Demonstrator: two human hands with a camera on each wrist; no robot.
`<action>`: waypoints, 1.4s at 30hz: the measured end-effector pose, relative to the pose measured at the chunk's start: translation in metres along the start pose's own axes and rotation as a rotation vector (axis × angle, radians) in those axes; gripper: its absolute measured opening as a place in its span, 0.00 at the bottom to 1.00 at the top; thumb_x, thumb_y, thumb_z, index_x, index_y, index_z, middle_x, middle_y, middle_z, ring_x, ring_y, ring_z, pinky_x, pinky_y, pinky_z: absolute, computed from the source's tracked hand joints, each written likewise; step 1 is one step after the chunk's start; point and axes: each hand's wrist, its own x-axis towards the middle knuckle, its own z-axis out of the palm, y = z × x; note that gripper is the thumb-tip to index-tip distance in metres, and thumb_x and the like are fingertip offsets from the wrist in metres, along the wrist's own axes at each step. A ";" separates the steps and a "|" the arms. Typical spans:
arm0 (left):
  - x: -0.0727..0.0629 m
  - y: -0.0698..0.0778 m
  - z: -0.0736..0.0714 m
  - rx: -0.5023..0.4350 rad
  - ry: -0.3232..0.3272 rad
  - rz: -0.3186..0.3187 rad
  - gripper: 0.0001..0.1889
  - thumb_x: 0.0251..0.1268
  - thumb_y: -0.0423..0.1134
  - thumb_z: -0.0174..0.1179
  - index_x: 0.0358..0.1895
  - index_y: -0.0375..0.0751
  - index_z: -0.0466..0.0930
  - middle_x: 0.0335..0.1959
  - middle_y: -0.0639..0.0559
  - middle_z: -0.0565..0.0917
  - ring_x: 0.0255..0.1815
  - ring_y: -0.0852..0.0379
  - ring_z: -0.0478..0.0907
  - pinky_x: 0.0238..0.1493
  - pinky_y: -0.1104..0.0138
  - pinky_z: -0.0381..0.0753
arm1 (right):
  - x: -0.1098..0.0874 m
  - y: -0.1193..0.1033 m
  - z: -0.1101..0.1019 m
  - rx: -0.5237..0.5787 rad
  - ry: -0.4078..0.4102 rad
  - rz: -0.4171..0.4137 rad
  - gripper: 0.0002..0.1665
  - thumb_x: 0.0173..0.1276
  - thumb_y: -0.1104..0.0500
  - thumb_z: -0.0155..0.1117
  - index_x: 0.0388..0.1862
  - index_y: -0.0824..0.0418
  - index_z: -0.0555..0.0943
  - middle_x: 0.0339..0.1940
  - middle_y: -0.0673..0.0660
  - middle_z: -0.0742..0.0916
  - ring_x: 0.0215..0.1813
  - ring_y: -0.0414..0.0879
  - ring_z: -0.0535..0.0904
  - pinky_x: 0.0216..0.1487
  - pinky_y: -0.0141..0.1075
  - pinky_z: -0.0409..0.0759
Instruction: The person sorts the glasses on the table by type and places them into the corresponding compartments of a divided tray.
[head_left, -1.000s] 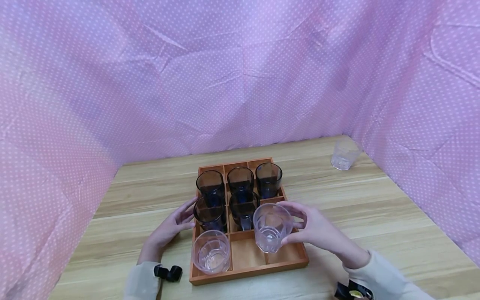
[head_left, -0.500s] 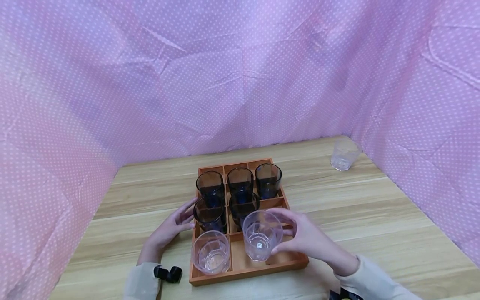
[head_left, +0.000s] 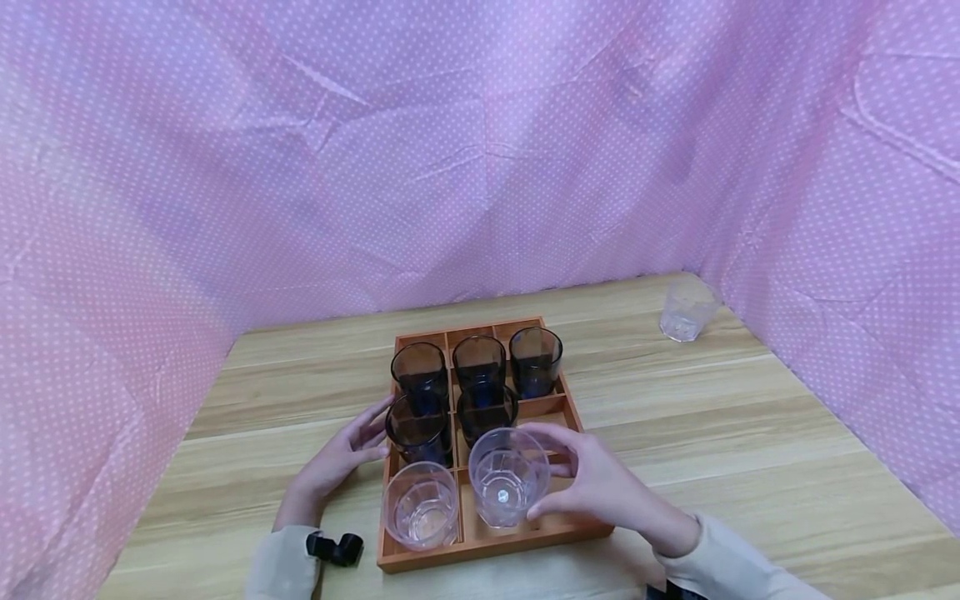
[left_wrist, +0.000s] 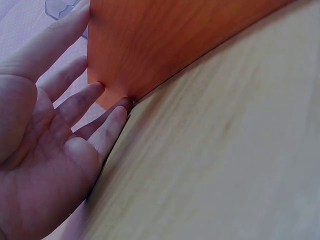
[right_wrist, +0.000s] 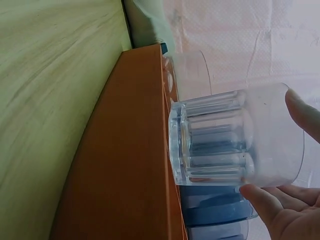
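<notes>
My right hand [head_left: 596,487] grips a clear faceted cup [head_left: 508,479], thumb on one side and fingers on the other, over the front middle compartment of a wooden divided tray [head_left: 495,548]. In the right wrist view the cup's base [right_wrist: 179,145] is close to the tray's rim; whether it touches the tray floor I cannot tell. A second clear cup [head_left: 422,508] stands in the front left compartment. Several dark blue cups [head_left: 418,429] occupy the compartments behind. My left hand [head_left: 341,458] rests with extended fingers against the tray's left wall [left_wrist: 150,40].
Another clear cup [head_left: 686,312] stands on the wooden table [head_left: 712,425] at the far right. Pink dotted cloth [head_left: 480,167] hangs behind the table and along both sides. The middle row's right compartment [head_left: 551,412] shows bare wood.
My right hand has carried the clear cup leftward and slightly nearer, from over the tray's right column to the front middle compartment. The left hand has stayed against the tray.
</notes>
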 end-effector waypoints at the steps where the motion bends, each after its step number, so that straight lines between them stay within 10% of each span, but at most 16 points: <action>1: 0.000 0.000 0.000 0.001 -0.001 0.002 0.42 0.68 0.33 0.58 0.78 0.41 0.43 0.78 0.31 0.47 0.76 0.30 0.45 0.59 0.81 0.67 | 0.000 0.000 0.001 0.002 -0.004 0.004 0.49 0.45 0.63 0.80 0.68 0.65 0.69 0.65 0.69 0.76 0.63 0.66 0.76 0.57 0.36 0.80; 42: 0.000 -0.003 -0.002 0.021 -0.014 0.015 0.41 0.69 0.34 0.57 0.79 0.43 0.42 0.78 0.34 0.45 0.76 0.30 0.45 0.61 0.81 0.65 | 0.003 0.015 0.015 -0.156 -0.011 0.106 0.49 0.43 0.60 0.82 0.65 0.68 0.71 0.62 0.67 0.78 0.62 0.64 0.77 0.54 0.36 0.81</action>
